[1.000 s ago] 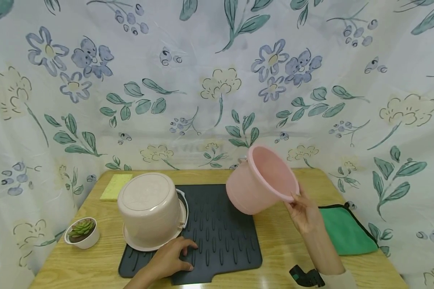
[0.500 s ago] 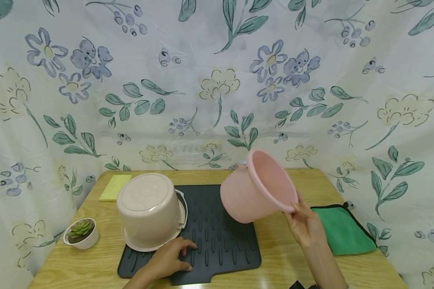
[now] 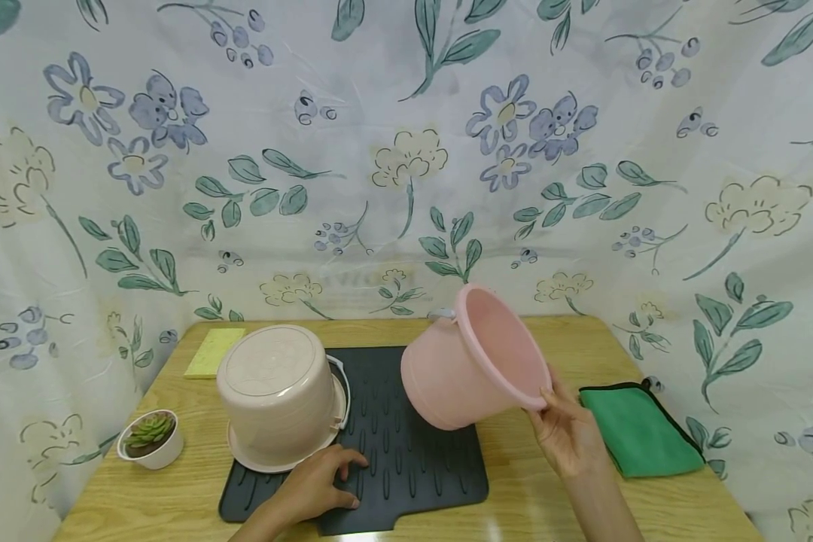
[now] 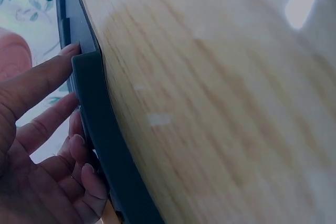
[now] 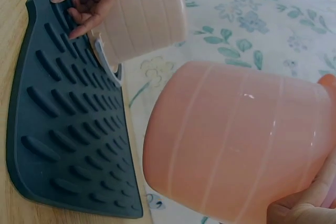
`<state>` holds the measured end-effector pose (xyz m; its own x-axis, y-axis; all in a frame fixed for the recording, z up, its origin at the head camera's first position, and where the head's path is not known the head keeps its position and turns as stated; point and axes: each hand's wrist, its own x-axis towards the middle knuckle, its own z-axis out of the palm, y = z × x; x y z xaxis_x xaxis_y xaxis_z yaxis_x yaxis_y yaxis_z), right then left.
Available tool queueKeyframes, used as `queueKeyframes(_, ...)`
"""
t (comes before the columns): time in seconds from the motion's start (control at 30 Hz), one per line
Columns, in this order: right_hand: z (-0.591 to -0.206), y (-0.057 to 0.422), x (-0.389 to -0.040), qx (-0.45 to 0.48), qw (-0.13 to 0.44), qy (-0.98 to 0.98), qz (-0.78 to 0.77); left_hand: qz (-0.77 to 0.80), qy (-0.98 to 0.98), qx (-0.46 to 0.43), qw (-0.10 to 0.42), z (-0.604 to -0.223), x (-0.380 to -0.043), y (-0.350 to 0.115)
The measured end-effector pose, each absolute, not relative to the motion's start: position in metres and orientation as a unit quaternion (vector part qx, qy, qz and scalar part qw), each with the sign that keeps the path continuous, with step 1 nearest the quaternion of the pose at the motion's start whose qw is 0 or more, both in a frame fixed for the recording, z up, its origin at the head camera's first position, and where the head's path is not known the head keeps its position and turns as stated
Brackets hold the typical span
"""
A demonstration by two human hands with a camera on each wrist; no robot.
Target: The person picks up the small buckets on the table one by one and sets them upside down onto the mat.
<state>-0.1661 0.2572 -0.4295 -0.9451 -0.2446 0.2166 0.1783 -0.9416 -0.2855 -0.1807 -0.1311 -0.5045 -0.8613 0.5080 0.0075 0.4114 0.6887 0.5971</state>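
Note:
A pink bucket (image 3: pixel 440 373) hangs tilted over the right part of a dark ridged drying mat (image 3: pixel 423 459), its mouth facing up and to the right. My right hand (image 3: pixel 569 430) grips the bucket's rim at the lower right, thumb on the inner side. In the right wrist view the ribbed outside of the pink bucket (image 5: pixel 236 135) stands apart from the mat. My left hand (image 3: pixel 315 485) rests on the mat's front part, its fingertips touching the surface. Beside it, a beige bucket (image 3: pixel 274 395) stands upside down on the mat's left side, its handle lowered at the right.
At the left of the wooden table (image 3: pixel 528 497) stands a small potted succulent (image 3: pixel 150 439). Behind it lies a yellow cloth (image 3: pixel 214 352). A green cloth (image 3: pixel 640 429) with black edging lies at the right. A floral curtain (image 3: pixel 406 150) closes off the back.
The pink bucket has moved left and slightly down, farther over the mat, with my right hand on its rim. My left hand and the beige bucket have stayed in place.

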Motion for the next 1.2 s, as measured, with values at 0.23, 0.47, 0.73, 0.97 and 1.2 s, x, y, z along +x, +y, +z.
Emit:
queueKeyframes(0.23,-0.430,0.252,-0.162,-0.131,0.132,0.122,-0.975,0.316,0.911,0.253,0.083,-0.501,-0.185,-0.131)
queueKeyframes(0.47,-0.433,0.249,-0.159,-0.155,0.137,0.124,-0.971,0.387,0.882,0.260,0.065,-0.488,-0.198,-0.123)
queueKeyframes(0.73,-0.436,0.242,-0.155,-0.177,0.158,0.101,-0.966,0.550,0.790,0.248,0.106,-0.470,-0.208,-0.110)
queueKeyframes(0.97,-0.436,0.239,-0.151,-0.185,0.163,0.087,-0.965,0.639,0.731,0.208,0.118,-0.461,-0.212,-0.106)
queueKeyframes(1.2,-0.434,0.236,-0.149,-0.182,0.169,0.085,-0.965,0.672,0.713,0.165,0.109,-0.462,-0.215,-0.102)
